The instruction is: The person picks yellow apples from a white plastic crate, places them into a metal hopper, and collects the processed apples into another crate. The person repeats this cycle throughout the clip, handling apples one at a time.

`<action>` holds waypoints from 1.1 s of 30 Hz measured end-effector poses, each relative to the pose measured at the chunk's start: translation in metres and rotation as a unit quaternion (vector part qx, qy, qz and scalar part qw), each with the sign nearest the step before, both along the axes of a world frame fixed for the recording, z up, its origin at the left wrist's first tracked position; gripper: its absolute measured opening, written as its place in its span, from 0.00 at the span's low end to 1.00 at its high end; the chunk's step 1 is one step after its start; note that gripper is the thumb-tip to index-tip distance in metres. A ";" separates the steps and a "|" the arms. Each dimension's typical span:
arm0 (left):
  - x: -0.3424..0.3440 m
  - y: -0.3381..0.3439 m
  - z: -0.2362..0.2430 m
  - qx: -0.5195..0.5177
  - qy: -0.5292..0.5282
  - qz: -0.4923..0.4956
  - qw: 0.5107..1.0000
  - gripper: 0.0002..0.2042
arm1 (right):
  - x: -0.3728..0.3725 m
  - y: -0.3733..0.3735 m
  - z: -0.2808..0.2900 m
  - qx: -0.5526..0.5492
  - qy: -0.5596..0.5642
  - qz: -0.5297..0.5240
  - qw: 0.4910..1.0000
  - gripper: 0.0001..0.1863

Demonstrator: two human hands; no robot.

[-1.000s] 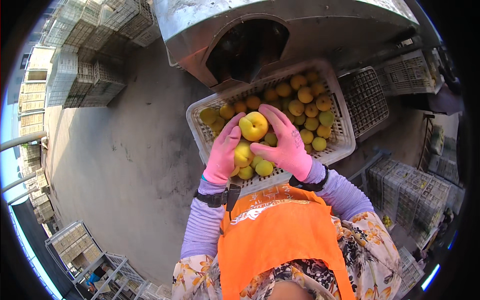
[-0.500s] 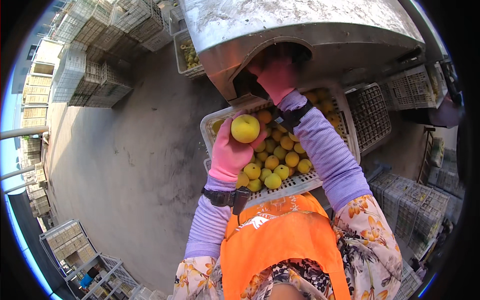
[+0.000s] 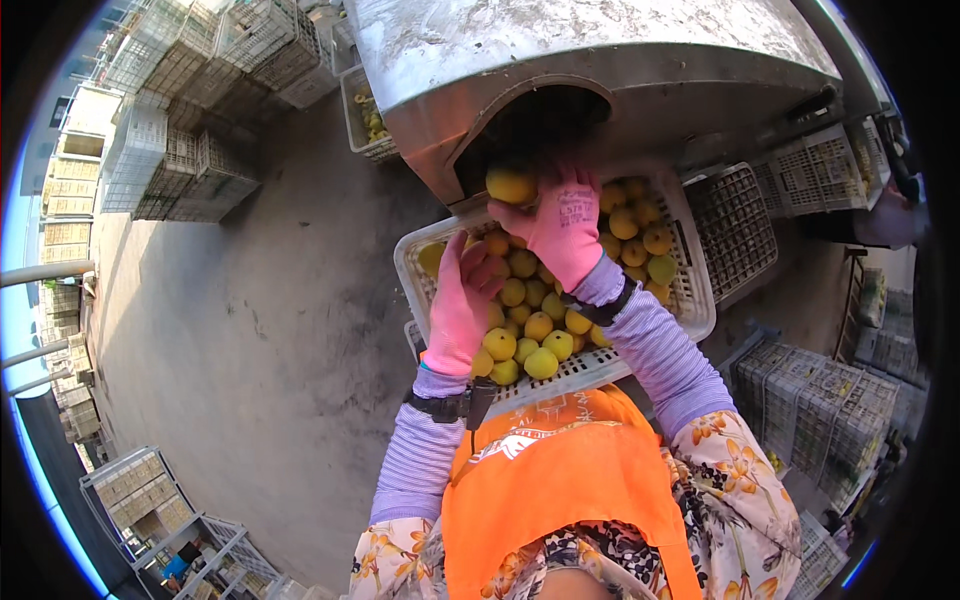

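My right hand (image 3: 562,228), in a pink glove, grips a yellow peach (image 3: 511,186) between thumb and fingers, just below the dark rounded opening (image 3: 550,115) of a metal machine (image 3: 620,60). My left hand (image 3: 462,308), gloved in pink too, hovers over the left part of a white plastic crate (image 3: 703,318). Its fingers are slightly bent and apart, with nothing in them. Under both hands the crate holds many loose yellow peaches (image 3: 541,363), some tinged orange or green. My right forearm hides part of them.
A second crate of fruit (image 3: 366,112) stands left of the machine. An open dark-meshed crate (image 3: 737,228) adjoins my crate on the right. Stacked crates (image 3: 815,400) rise at the right, with more stacks (image 3: 190,165) at the far left. Concrete floor (image 3: 290,300) stretches along my left.
My right hand has come out of the machine's opening with a peach. The peach that lay in my left hand is gone from it, and that hand's fingers now show empty.
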State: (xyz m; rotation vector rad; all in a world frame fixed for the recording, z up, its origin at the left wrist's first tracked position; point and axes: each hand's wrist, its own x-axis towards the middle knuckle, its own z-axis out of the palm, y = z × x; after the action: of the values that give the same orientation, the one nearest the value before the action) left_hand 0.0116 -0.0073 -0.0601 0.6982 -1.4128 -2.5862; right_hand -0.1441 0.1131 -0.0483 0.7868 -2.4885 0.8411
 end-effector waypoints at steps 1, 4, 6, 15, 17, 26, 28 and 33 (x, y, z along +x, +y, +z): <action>0.004 -0.005 -0.006 0.034 -0.063 0.024 0.997 0.23 | -0.020 -0.009 -0.012 0.023 0.023 -0.028 0.999 0.45; 0.020 -0.017 -0.059 -0.474 -0.047 -0.109 0.873 0.27 | -0.062 -0.029 -0.028 0.099 0.023 -0.101 0.990 0.46; 0.033 -0.007 -0.052 -0.607 -0.117 -0.228 0.752 0.32 | -0.076 -0.034 -0.030 0.060 0.125 -0.079 0.987 0.47; 0.061 0.065 -0.110 -0.743 -0.171 -0.548 0.345 0.26 | 0.080 0.054 -0.048 0.470 -0.283 0.321 0.772 0.35; 0.055 0.063 -0.115 -0.736 -0.175 -0.546 0.359 0.23 | 0.121 0.068 -0.091 0.542 -0.362 0.362 0.667 0.36; 0.042 -0.009 -0.023 0.100 -0.105 -0.216 0.966 0.27 | 0.081 0.100 0.011 0.217 -0.210 0.278 0.912 0.31; 0.035 -0.001 -0.010 0.250 -0.048 -0.116 0.960 0.29 | 0.084 0.085 0.054 0.288 -0.047 0.278 0.915 0.31; 0.007 0.036 0.005 0.370 -0.002 -0.045 0.928 0.27 | 0.084 0.079 0.065 0.060 -0.028 0.318 0.946 0.37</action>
State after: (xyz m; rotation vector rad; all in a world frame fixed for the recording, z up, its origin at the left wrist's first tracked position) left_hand 0.0189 0.0292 -0.0555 0.7095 -0.4189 -3.1806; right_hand -0.0599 0.1917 0.0165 1.6803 -2.3606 0.9190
